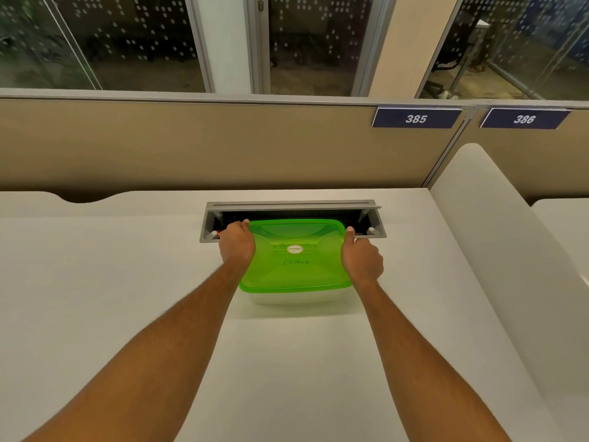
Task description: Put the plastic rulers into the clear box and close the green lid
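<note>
Green lid [294, 250] sits on the box [296, 297]; left hand [237, 245] and right hand [361, 260] clamp its sides; rulers unseen, sealing likely remains.

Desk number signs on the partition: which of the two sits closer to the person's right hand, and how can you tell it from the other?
The sign reading 385. It hangs almost above the right hand, which grips the green lid; the sign reading 386 sits beyond the partition joint, further right.
</note>
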